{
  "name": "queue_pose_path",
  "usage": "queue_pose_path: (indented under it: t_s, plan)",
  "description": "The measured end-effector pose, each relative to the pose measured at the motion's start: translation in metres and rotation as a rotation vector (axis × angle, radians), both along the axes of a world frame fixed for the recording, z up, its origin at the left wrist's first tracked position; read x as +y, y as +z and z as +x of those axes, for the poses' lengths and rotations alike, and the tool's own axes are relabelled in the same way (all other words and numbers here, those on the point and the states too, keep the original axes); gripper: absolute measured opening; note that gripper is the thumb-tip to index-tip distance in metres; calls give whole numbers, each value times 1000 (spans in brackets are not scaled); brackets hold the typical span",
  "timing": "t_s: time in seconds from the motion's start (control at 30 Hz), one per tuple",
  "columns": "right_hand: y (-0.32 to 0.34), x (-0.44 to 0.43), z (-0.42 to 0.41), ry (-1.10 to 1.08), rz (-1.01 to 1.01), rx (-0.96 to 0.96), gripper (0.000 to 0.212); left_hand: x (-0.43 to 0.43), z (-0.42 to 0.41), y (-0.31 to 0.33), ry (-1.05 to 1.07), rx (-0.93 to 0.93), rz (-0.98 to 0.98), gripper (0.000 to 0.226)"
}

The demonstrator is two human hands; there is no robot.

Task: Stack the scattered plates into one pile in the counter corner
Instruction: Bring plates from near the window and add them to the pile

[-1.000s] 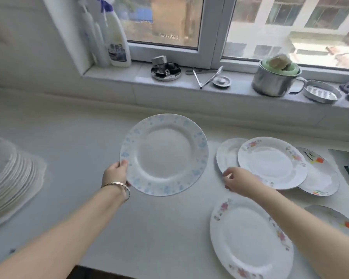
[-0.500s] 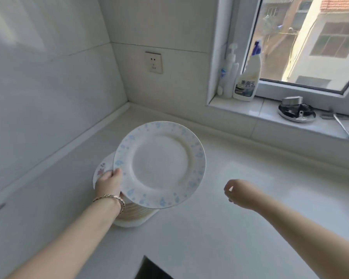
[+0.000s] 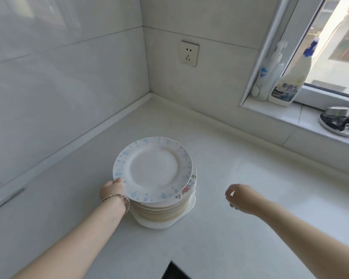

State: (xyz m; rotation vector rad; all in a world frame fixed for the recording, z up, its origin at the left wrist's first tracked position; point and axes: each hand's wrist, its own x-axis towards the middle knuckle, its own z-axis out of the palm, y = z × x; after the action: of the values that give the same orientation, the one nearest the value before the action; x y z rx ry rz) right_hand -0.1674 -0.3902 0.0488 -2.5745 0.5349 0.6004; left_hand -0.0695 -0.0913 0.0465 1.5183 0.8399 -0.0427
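A white plate with a blue-speckled rim [image 3: 153, 169] lies on top of the pile of plates [image 3: 163, 212] near the counter corner. My left hand [image 3: 114, 190] grips that plate at its near left rim, thumb on top. The plate sits slightly left of the one below, whose flowered rim [image 3: 186, 190] shows at the right. My right hand [image 3: 241, 198] hovers to the right of the pile with its fingers loosely curled and holds nothing. The other scattered plates are out of view.
The pile stands on a white square dish [image 3: 163, 223] on the pale counter [image 3: 250, 178]. Tiled walls meet at the corner, with a socket [image 3: 189, 53] on the back wall. The window sill at right holds two bottles [image 3: 286, 83] and a metal dish [image 3: 339, 122].
My view has swung left from the scattered plates to the corner. My left hand carried the blue-rimmed plate over and lowered it onto the pile. My right hand stayed empty.
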Motion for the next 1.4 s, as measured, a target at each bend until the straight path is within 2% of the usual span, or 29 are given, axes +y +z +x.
queue_pose_path:
  t_s: [0.2, 0.3, 0.4, 0.57, 0.67, 0.73, 0.77, 0.8, 0.9, 0.97, 1.1, 1.27, 1.33, 1.4]
  plan:
    - [-3, 6, 7, -3, 21, 12, 15, 0, 4, -9, -72, -9, 13, 26]
    - [-5, 7, 7, -3, 12, 22, 15, 7, 9, -12, -189, 16, 50, 22]
    - [-7, 6, 8, 3, -5, 19, 16, 17, 17, -16, -400, 73, 259, 22]
    - [-9, 6, 9, 9, -13, 36, 23, 19, 12, -1, -728, 114, 659, 36]
    - [-12, 6, 9, 11, -14, 43, 23, 23, 11, 1, -821, 97, 864, 38]
    - [-15, 5, 8, 14, -17, 50, 24, 23, 8, 0, -788, 52, 976, 32]
    - [-16, 6, 8, 15, -19, 54, 23, 22, 6, -1, -728, 16, 952, 29]
    - [-18, 6, 8, 15, -21, 59, 22, 17, 4, -4, -658, -14, 837, 31]
    - [-22, 8, 8, 10, -15, 70, 21, 1, 1, -14, -476, -63, 331, 50]
    - [-25, 10, 7, 4, -5, 72, 22, -6, -1, -20, -394, -88, 233, 58]
    - [-31, 7, 2, -10, 3, 83, 23, -10, 1, -26, -336, -84, 275, 56]
    - [-38, 1, -9, -35, 10, 110, 23, -9, 9, -29, -395, -45, 379, 56]
    - [-40, -4, -15, -49, 23, 111, 21, -11, 6, -26, -422, -23, 514, 65]
    - [-41, -12, -21, -73, 41, 105, 17, -20, -2, -19, -427, -142, 741, 65]
